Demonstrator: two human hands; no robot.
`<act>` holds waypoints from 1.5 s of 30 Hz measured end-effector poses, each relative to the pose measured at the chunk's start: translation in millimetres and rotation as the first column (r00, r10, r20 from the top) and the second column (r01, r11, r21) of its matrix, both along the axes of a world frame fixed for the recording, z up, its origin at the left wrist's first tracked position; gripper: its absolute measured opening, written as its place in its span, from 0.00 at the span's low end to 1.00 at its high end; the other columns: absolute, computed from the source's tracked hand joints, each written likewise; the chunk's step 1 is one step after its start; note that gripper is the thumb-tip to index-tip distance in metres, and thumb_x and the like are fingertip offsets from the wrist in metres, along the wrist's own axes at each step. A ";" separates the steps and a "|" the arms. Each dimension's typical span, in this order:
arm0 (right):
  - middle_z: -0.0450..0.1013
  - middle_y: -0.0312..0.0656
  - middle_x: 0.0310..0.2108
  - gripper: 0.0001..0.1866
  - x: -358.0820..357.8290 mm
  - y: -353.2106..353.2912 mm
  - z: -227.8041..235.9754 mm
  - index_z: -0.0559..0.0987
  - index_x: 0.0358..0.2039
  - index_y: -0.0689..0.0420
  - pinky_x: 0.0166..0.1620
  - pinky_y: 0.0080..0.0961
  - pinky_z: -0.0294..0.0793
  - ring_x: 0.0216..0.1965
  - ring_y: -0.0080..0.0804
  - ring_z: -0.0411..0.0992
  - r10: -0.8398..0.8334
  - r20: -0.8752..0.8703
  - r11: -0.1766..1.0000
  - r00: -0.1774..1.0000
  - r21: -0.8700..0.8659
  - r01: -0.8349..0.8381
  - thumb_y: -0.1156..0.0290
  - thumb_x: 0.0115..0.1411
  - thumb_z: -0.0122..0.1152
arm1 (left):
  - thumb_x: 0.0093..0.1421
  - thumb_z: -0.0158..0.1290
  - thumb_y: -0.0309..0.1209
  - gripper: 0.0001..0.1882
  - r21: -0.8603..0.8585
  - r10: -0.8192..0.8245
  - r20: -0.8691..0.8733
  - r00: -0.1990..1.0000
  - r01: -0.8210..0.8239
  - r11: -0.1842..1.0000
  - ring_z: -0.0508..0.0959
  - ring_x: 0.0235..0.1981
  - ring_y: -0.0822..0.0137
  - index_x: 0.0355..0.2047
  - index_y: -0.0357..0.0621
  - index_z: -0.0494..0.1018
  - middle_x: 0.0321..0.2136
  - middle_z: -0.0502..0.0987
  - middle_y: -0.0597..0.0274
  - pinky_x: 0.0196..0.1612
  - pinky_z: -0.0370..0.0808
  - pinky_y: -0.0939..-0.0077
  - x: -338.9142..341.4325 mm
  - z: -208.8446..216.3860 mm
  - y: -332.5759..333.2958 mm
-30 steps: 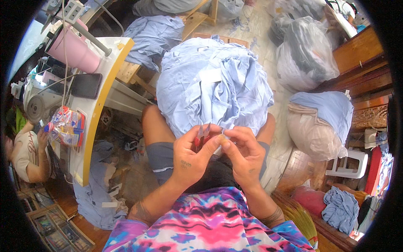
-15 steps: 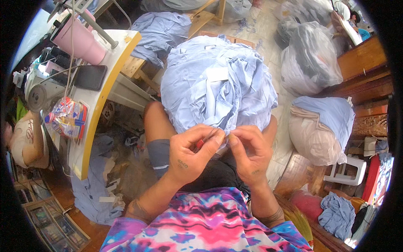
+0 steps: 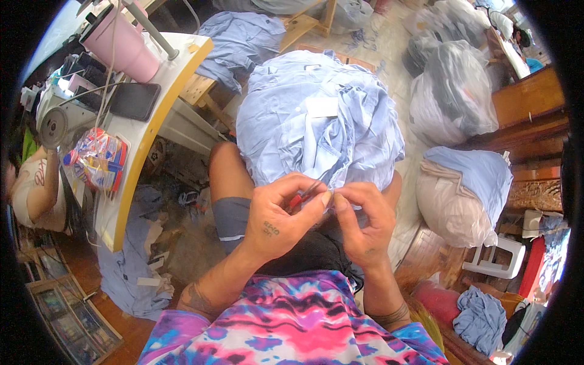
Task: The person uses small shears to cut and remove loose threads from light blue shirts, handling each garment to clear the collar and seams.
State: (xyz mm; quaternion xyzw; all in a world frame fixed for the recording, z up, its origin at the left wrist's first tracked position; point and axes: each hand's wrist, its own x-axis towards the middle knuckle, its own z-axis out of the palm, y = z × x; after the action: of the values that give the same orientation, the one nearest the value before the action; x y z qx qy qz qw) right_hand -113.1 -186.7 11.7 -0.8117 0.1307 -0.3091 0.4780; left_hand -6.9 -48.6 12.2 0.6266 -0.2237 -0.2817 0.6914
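A large bundle of light blue shirts (image 3: 274,115) rests in front of me between my knees, with a white paper tag (image 3: 322,107) on top. At its near edge, my left hand (image 3: 277,219) and my right hand (image 3: 367,222) meet, thumbs and forefingers pinched together on a bit of the blue cloth. Tucked in my left fist is a small tool with a red handle (image 3: 295,201) and a thin metal tip; most of it is hidden by the fingers. Exactly what lies between the fingertips is too small to make out.
A white table with a yellow edge (image 3: 159,109) stands at left, holding a pink tumbler (image 3: 125,45), a phone (image 3: 135,101) and a colourful plastic package (image 3: 100,161). Another person's arm (image 3: 48,188) shows beyond it. Stuffed bags (image 3: 453,91) and a white stool (image 3: 499,258) are at right.
My hands stay pinched together at the shirt's edge, with only slight finger and wrist movement. The red handle shows a little more. The whole view has shifted slightly.
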 end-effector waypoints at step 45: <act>0.81 0.42 0.33 0.07 -0.7 -7.0 -11.0 0.84 0.41 0.65 0.35 0.20 0.79 0.33 0.24 0.80 -0.034 -0.062 0.943 0.997 0.330 0.053 0.79 0.63 0.66 | 0.59 0.62 0.20 0.05 0.047 -0.003 0.102 0.995 -0.002 0.999 0.75 0.30 0.80 0.36 0.32 0.83 0.33 0.82 0.62 0.31 0.70 0.85 3.9 -6.5 -9.8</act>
State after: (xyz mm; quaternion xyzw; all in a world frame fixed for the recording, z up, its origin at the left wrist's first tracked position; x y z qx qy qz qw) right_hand -113.8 -193.7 0.8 -0.7251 0.2118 -0.2706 0.5968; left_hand -3.1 -58.4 5.7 0.6561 -0.2519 -0.2547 0.6642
